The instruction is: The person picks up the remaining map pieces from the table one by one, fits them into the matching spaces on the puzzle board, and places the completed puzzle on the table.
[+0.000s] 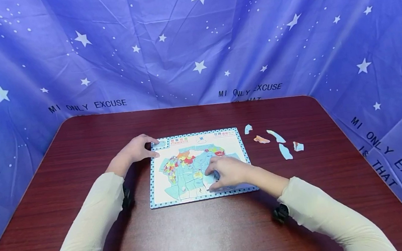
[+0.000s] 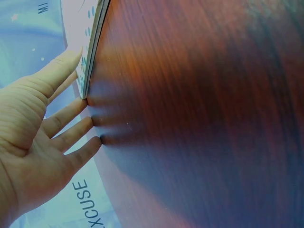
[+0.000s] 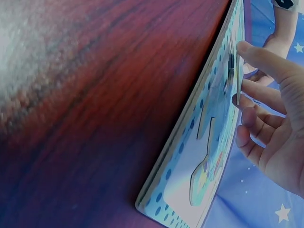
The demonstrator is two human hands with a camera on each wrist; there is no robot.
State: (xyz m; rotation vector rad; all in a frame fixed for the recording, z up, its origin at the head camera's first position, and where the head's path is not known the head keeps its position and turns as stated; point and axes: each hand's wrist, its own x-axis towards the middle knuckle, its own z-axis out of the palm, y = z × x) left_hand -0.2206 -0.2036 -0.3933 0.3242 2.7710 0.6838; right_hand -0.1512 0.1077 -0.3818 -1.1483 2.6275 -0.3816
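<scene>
A world-map jigsaw board [image 1: 160, 191] with a blue dotted border lies on the table. My left hand [image 1: 139, 148] rests at its far left corner, fingers fairly straight. In the left wrist view the thumb [image 2: 61, 69] lies on the board's face while other fingertips reach the tabletop beside the edge. Over the lower right part of the map, my right hand [image 1: 229, 170] pinches a thin light-blue puzzle piece [image 3: 238, 71] between thumb and fingers. The piece stands edge-on in the right wrist view, close over the board. Part of the map is hidden under this hand.
Several loose puzzle pieces lie right of the board, among them an orange one [image 1: 261, 139] and a long pale-blue one [image 1: 285, 151]. The dark red wooden table [image 1: 185, 240] ends at a blue star-printed curtain [image 1: 176, 49] behind and at the sides.
</scene>
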